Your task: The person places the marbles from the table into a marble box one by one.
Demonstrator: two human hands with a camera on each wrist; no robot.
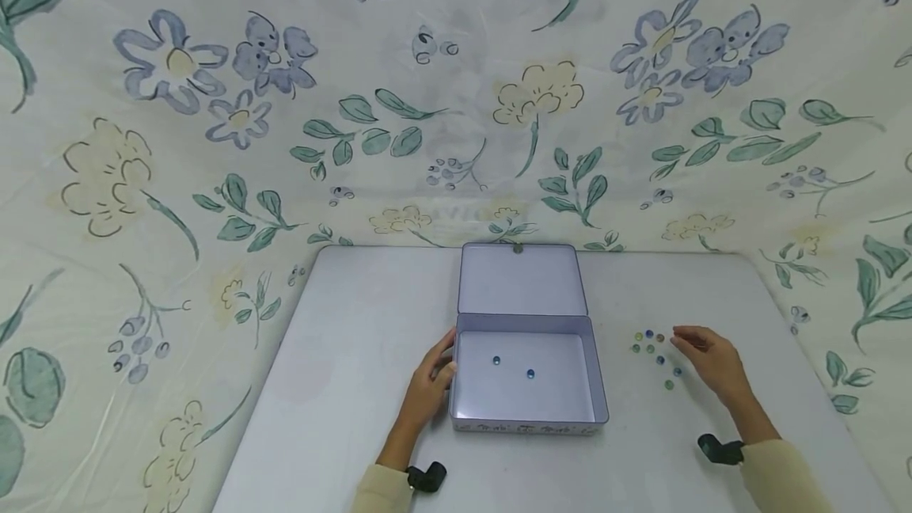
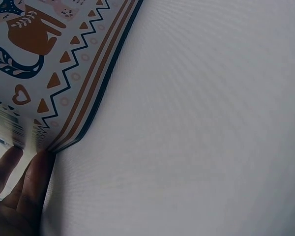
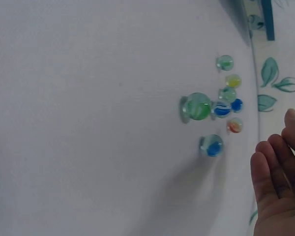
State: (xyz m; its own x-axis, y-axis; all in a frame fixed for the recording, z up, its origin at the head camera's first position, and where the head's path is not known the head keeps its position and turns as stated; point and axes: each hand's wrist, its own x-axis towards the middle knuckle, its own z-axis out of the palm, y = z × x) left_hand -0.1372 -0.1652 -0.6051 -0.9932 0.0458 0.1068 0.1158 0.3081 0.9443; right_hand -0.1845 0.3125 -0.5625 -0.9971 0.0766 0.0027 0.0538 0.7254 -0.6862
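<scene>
A shallow rectangular metal tin [image 1: 527,426] stands with its hinged lid [image 1: 523,279] swung back. Inside lie two glass marbles, one greenish-blue marble [image 1: 496,360] and one blue marble [image 1: 530,374]. My left hand [image 1: 425,390] touches the tin's left wall, fingers fairly straight. In the left wrist view its fingers [image 2: 34,182] meet a corner of the tin's printed outside [image 2: 54,73]. To the right of the tin lies a loose group of several marbles [image 1: 650,349]. Just right of them hovers my right hand [image 1: 712,359], fingers loosely bent, no marble visible in it.
The white table [image 1: 356,323] carries the tin and marbles. A floral-patterned cloth [image 1: 456,101] hangs behind and to the sides of it. In the right wrist view the marbles, among them a green-swirled marble [image 3: 196,106], lie close together.
</scene>
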